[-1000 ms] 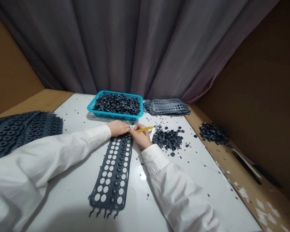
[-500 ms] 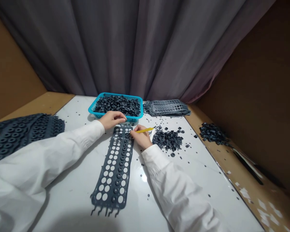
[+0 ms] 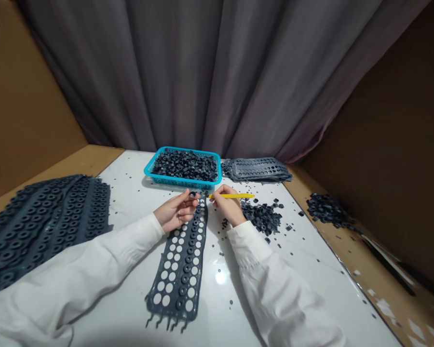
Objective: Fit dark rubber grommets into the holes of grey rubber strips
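Between thumb and forefinger, my left hand [image 3: 177,210] pinches a small black ring-shaped rubber piece [image 3: 193,194]. My right hand [image 3: 228,204] grips a slim yellow pen-like tool [image 3: 240,196], whose end points left toward that piece; whether they touch I cannot tell. Beneath both hands lies a dark grey rubber sheet [image 3: 186,259] with rows of round holes showing white and one row of raised rings still in it. My left hand hides part of its far end.
A blue basket [image 3: 147,172] full of black pieces stands at the back. Loose black pieces [image 3: 264,218] are heaped right of my right hand, with another pile [image 3: 327,209] farther right. Ringed sheets [image 3: 54,212] are stacked left; perforated sheets [image 3: 258,169] lie back right.
My left hand has drawn back from beside the basket and turned up, now showing a black piece in its fingers. My right hand has lifted off the sheet with the yellow tool. The view has shifted slightly.
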Demonstrator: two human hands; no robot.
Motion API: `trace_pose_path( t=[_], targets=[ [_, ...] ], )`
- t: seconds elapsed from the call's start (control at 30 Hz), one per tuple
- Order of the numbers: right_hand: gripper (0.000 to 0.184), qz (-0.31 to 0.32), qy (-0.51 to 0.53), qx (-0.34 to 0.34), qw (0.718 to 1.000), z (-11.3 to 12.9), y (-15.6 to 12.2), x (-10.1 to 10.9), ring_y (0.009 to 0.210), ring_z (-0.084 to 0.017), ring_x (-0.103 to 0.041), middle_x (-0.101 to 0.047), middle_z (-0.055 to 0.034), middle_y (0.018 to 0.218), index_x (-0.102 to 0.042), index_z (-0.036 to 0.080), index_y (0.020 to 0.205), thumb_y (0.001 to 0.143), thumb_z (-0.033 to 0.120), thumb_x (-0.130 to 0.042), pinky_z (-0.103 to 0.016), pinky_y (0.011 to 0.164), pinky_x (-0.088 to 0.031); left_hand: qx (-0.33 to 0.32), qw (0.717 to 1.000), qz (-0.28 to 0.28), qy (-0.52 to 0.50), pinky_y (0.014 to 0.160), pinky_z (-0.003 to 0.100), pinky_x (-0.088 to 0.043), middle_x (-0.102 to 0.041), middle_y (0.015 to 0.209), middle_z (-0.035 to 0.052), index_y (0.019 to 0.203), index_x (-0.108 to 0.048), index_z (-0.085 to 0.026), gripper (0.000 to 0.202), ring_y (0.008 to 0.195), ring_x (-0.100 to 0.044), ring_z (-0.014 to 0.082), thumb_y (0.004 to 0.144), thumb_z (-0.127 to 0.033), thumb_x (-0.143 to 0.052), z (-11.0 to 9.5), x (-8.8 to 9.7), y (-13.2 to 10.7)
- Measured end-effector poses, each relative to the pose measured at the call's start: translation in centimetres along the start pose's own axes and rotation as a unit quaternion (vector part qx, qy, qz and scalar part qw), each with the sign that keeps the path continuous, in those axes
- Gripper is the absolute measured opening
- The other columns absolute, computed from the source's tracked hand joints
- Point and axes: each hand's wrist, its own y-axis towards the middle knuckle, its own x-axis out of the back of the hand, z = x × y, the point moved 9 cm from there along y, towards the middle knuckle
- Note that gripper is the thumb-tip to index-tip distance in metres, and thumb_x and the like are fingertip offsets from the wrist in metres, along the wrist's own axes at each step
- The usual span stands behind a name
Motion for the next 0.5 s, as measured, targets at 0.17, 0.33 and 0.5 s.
trace_pose_path(
  t=[0.17,0.33,0.5],
  targets=[
    [0.008,0.007,-0.007,-0.021,1.0,0.5,0.1,0.7,0.043,-0.01,-0.051,-0.06,0.0029,0.051,-0.047,0.02,0.056,0.061,0.021,-0.052,-0.022,0.047,-0.042,0.043,0.998,-0.032,-0.034,0.03,0.01,-0.024,-0.052,0.062,0.0011,0.073,-0.06,-0.008,0.039,0.034,-0.029,-0.0007,0.095,-0.033,-0.038,1.3,0.5,0.3],
    [0.008,0.031,-0.03,-0.033,0.999,0.1,0.2,0.3,0.044,-0.01,-0.052,-0.06,0.0025,0.05,-0.047,0.019,0.056,0.061,0.02,-0.053,-0.022,0.047,-0.042,0.068,0.994,-0.07,-0.051,0.028,0.009,-0.02,-0.049,0.061,-0.0004,0.069,-0.055,-0.01,0.039,0.034,-0.028,-0.0006,0.093,-0.038,-0.041,2.2,1.6,0.7],
    [0.008,0.043,-0.034,-0.031,0.998,-0.5,0.5,0.2,0.044,-0.011,-0.054,-0.062,0.0016,0.053,-0.048,0.019,0.058,0.063,0.022,-0.054,-0.022,0.047,-0.043,0.075,0.992,-0.084,-0.058,0.027,0.009,-0.017,-0.048,0.06,-0.0016,0.068,-0.052,-0.011,0.043,0.033,-0.028,-0.0002,0.094,-0.042,-0.037,2.5,1.8,0.7]
  ],
)
